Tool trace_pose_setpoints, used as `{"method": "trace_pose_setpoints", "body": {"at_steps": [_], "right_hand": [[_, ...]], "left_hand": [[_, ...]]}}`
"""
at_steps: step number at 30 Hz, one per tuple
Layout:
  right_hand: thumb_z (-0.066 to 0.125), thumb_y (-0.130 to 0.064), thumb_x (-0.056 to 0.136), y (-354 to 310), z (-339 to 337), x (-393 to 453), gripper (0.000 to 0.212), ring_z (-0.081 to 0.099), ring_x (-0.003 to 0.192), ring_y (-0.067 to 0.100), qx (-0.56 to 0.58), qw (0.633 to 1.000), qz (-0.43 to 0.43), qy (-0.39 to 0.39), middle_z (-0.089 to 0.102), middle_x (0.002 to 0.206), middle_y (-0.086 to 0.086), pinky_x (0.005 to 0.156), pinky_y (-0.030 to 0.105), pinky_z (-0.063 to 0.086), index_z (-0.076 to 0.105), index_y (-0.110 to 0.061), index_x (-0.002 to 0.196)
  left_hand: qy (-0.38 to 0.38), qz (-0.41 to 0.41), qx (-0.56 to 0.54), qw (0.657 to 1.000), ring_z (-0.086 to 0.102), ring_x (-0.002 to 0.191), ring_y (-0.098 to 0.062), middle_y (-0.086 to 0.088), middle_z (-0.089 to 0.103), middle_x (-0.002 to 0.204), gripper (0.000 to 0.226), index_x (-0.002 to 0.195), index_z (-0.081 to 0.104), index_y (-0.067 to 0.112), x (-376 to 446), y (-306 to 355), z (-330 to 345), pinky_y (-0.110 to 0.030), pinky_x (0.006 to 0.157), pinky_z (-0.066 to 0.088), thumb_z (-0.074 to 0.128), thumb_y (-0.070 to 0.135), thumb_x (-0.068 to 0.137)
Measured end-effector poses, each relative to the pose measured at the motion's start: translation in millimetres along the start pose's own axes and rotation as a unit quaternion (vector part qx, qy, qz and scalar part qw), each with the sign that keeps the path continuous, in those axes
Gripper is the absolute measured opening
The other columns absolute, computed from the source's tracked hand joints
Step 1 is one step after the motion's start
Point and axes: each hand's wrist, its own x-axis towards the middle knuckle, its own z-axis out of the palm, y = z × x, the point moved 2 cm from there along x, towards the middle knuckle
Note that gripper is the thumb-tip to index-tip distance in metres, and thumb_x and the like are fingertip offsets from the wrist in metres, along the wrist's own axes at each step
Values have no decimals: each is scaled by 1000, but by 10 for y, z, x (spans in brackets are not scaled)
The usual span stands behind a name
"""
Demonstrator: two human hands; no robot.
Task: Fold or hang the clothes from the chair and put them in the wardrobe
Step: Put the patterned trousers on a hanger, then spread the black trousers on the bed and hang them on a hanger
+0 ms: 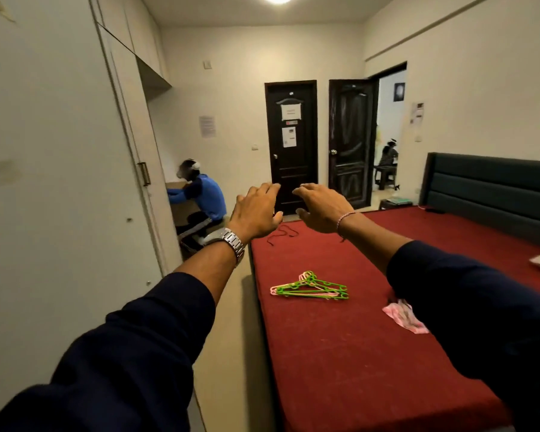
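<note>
Left hand (256,210): raised in front, fingers spread and relaxed, holding nothing.
Right hand (320,207): raised beside it, fingers loose, empty.
Wardrobe (60,151): at left, doors closed, contents hidden.
Hangers (310,286): green and pink, stacked on the bed (340,353).
Pink cloth (404,316): on the bed, near the hangers.

A single wide-angle view looks out from the person's head, facing forward and slightly down along the room. Both outstretched arms reach in from the bottom corners, so the left hand (256,210) and right hand (320,207) sit near the middle of the frame, close to the lens. The wardrobe (60,182) fills the left side, very near; the bed (371,353) runs away on the right. Two dark doors (292,145) stand far off at the room's end. Straight edges bow towards the borders
</note>
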Motion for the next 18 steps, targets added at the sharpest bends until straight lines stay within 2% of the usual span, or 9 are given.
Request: {"method": "trace_pose_setpoints", "body": {"at_steps": [7,13,18], "right_hand": [[57,-29,99,989,477,-247,54,47,133,33,-15,997,36,-74,46,149,12,103,49,47,42,-14,148],[56,-29,100,1691,942,-206,52,45,136,31,-21,990,74,-117,42,153,9,106,48,45,42,-17,149],[55,-26,99,2242,1318,-57,52,44,137,30,-23,983,110,-144,42,153,9,109,46,42,42,-16,149]], "left_hand": [[-53,28,-38,997,46,132,-31,-6,42,151,67,151,32,17,407,662,839,-54,100,45,59,40,94],[-83,50,-60,993,45,134,-30,-7,43,151,67,151,32,16,851,971,1555,-55,103,43,59,41,94],[-94,86,-77,989,46,133,-29,-3,42,153,67,152,31,21,1325,1128,2139,-55,100,45,58,44,95]]}}
